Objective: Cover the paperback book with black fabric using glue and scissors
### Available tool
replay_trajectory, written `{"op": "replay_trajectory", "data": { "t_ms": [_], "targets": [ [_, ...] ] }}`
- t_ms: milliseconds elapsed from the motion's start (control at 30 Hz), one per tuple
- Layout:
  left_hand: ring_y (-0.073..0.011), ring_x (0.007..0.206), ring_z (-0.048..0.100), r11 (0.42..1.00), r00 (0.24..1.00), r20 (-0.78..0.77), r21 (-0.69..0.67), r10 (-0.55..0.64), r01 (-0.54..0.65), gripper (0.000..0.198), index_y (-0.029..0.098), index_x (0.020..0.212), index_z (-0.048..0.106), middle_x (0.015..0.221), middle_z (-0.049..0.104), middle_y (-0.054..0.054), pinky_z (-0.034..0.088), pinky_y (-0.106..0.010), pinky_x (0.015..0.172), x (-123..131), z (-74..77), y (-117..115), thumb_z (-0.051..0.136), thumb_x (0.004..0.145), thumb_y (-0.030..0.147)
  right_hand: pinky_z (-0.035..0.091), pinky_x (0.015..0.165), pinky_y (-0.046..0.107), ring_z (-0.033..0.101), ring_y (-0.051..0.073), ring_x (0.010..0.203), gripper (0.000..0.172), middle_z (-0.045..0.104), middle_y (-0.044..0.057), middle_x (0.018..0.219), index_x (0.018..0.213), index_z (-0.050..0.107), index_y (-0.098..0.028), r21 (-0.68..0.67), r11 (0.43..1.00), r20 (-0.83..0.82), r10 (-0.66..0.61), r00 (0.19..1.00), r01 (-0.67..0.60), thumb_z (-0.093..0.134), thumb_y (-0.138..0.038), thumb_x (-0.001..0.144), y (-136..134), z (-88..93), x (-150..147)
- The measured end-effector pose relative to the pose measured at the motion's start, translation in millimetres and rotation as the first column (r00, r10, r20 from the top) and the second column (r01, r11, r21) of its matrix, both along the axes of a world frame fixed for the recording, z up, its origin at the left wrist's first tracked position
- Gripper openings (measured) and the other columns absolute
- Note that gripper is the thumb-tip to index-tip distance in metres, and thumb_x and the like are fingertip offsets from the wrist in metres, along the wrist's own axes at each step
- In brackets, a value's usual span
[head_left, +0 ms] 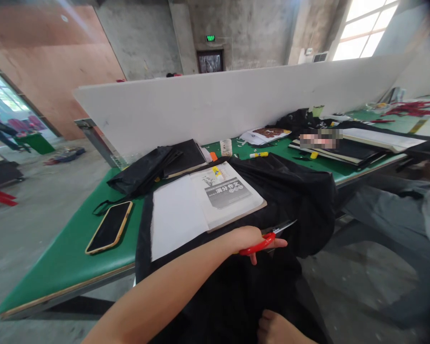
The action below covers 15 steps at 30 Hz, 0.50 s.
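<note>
My left hand (252,239) reaches across from the lower left and holds scissors (258,244) with red handles, their blades pointing up and right. Some of its fingers stretch out beyond the handles. Near the bottom edge, my right hand (277,328) is closed, its fingers curled against black cloth (283,282) that hangs over the table front. Just beyond the scissors lies an open book (181,215) on the cloth, with a blank white left side and a printed page on the right. A small yellow glue stick (216,172) rests on the printed page.
A phone (109,228) lies on the green table (57,267) at left. Behind the book are a black folder (184,157), a clear cup (226,147) and another glue stick (258,155). A white partition (200,105) runs behind. A person's grey-clad legs (390,215) are at right.
</note>
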<state>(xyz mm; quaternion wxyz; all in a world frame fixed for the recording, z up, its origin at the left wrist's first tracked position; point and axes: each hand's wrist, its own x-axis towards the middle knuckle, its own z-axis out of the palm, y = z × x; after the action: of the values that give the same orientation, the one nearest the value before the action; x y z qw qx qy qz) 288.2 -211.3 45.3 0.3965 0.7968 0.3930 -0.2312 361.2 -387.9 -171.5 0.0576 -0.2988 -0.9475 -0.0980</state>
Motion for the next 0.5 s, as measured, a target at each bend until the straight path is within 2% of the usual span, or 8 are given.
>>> {"op": "replay_trajectory", "data": {
  "t_ms": [133,300,400,500],
  "targets": [
    [-0.0215,0.066,0.063,1.0,0.999,-0.024,0.009,-0.024,0.024,0.082,0.01,0.091,0.069,0.063,0.069,-0.01,0.047,-0.03,0.073,-3.3,-2.1,-2.0,0.035,0.068,0.08,0.027,0.05,0.032,0.038,0.013,0.044,0.025,0.048,-0.004,0.044,0.054,0.046,-0.018,0.013,1.0,0.008,-0.006,1.0,0.006,0.066,-0.022,0.07,1.0,3.9,-1.1],
    [-0.0189,0.059,0.061,0.998,0.998,0.01,0.003,-0.063,0.063,0.082,0.013,0.095,0.068,0.057,0.067,-0.006,0.046,-0.03,0.072,-11.1,-8.4,0.8,0.03,0.069,0.081,0.029,0.051,0.031,0.037,0.012,0.042,0.029,0.046,-0.004,0.042,0.052,0.045,-0.018,0.008,1.0,0.008,-0.005,1.0,0.005,0.068,-0.026,0.067,1.6,-3.4,-2.7],
    [-0.0193,0.06,0.062,0.994,0.992,0.055,0.003,-0.111,0.111,0.082,0.015,0.088,0.067,0.066,0.068,-0.007,0.047,-0.031,0.067,-15.4,-11.0,3.5,0.028,0.067,0.084,0.029,0.051,0.032,0.038,0.012,0.042,0.028,0.046,-0.004,0.042,0.052,0.045,-0.019,0.014,1.0,0.018,-0.015,1.0,0.015,0.068,-0.026,0.067,0.8,-8.5,-4.8],
    [-0.0207,0.058,0.063,0.99,0.989,0.054,-0.01,-0.137,0.138,0.076,0.017,0.085,0.065,0.071,0.067,-0.007,0.048,-0.031,0.059,-16.9,-15.4,5.9,0.038,0.062,0.084,0.029,0.05,0.032,0.038,0.013,0.042,0.024,0.048,-0.004,0.043,0.056,0.048,-0.019,0.003,1.0,0.025,-0.013,1.0,0.013,0.065,-0.026,0.071,0.0,-8.1,-6.0]
  ]
}}
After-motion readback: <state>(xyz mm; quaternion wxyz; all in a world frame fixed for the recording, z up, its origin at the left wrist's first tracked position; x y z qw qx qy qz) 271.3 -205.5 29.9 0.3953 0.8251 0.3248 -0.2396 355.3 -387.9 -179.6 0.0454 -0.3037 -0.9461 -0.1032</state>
